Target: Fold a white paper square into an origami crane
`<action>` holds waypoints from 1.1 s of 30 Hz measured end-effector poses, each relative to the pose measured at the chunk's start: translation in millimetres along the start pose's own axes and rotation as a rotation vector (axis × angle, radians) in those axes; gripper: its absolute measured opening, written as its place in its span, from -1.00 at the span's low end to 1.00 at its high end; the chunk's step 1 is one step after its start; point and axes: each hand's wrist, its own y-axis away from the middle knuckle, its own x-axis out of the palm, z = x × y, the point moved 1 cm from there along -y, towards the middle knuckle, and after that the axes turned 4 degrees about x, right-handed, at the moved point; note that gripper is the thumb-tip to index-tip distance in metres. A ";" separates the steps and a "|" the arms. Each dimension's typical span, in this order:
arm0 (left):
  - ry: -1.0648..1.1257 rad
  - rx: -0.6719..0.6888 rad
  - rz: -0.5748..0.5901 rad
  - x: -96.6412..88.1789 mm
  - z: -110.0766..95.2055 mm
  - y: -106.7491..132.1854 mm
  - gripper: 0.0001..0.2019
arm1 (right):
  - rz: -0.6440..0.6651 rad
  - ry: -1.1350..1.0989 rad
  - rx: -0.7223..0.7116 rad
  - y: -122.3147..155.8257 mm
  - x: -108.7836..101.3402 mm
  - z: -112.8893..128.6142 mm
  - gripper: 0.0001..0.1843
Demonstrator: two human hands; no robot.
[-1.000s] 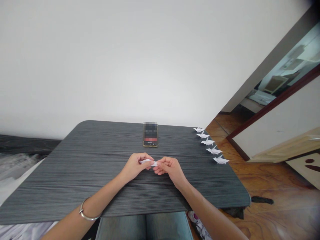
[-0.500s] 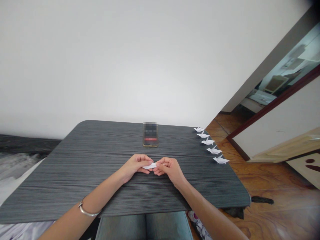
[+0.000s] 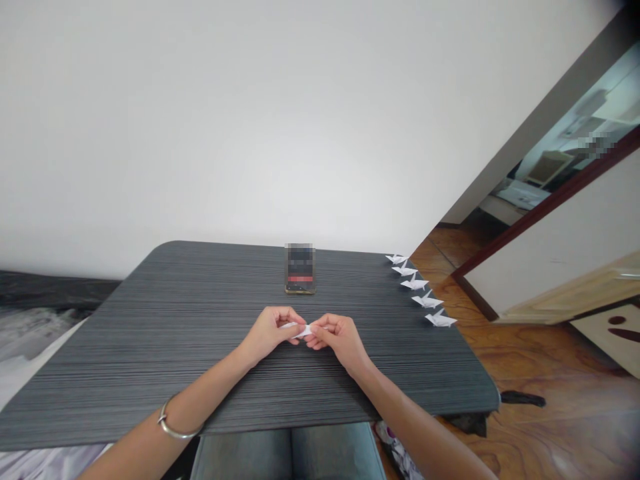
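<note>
A small folded white paper piece (image 3: 303,330) is pinched between both my hands just above the dark grey table (image 3: 150,347). My left hand (image 3: 271,333) grips its left end with closed fingers, and a silver bangle sits on that wrist. My right hand (image 3: 337,339) pinches the right end, fingers curled. Most of the paper is hidden by my fingertips.
A phone (image 3: 300,269) lies at the table's far middle. Several folded white paper cranes (image 3: 421,291) stand in a row along the right edge. To the right are a wooden floor (image 3: 550,373) and an open doorway. My jeans-clad knees show below the near edge.
My fingers shifted slightly on the paper, turning it a little; both hands stay in the same spot over the table.
</note>
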 end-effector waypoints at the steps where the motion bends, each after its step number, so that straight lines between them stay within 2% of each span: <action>1: -0.026 0.018 -0.004 -0.3 0.2 0.1 -0.80 | 0.000 -0.003 -0.005 -0.1 0.2 0.2 -0.71; 7: -0.177 0.138 -0.093 -5.8 -4.3 1.9 -0.83 | -0.051 -0.078 -0.005 0.1 -3.2 4.7 -0.68; 15: -0.231 0.160 -0.098 -5.5 -6.4 2.9 -0.83 | -0.053 -0.037 -0.036 1.1 -3.3 5.5 -0.73; 28: -0.129 0.127 -0.091 -2.6 -8.5 3.0 -0.82 | -0.068 -0.043 -0.065 3.5 -2.0 6.8 -0.72; 33: -0.074 0.108 -0.087 -3.9 -6.6 2.4 -0.84 | -0.049 -0.115 -0.048 4.3 -3.9 6.7 -0.67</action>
